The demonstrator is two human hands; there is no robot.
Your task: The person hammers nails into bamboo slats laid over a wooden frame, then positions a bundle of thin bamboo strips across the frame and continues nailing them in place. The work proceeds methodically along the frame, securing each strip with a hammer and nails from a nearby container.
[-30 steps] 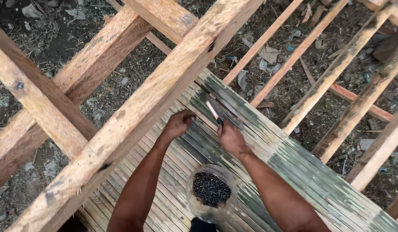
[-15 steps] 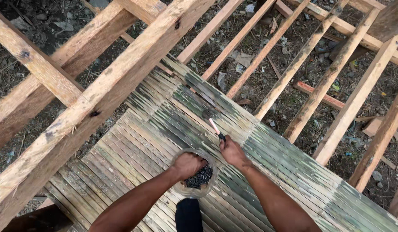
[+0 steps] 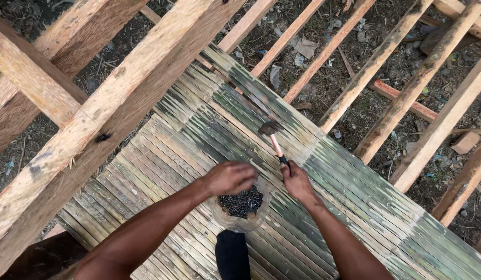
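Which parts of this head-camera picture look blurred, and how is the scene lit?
Head view: soft, even daylight, no hard shadows or glare; the left hand over the clear bowl of dark nails is slightly motion-blurred; the right hand and pink-handled hammer look sharper.

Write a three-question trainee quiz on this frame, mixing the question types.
1. True or false: the right hand holds the hammer with its head resting on the bamboo slat floor.
2. Multiple choice: the left hand is (A) on the big timber beam, (B) over the clear container of dark nails, (C) on the hammer's head.
3. Fill in: beyond the floor's far edge, bare wooden ___ cross over littered ground.

Key
1. True.
2. B. Whether its fingers hold a nail cannot be seen.
3. Joists.
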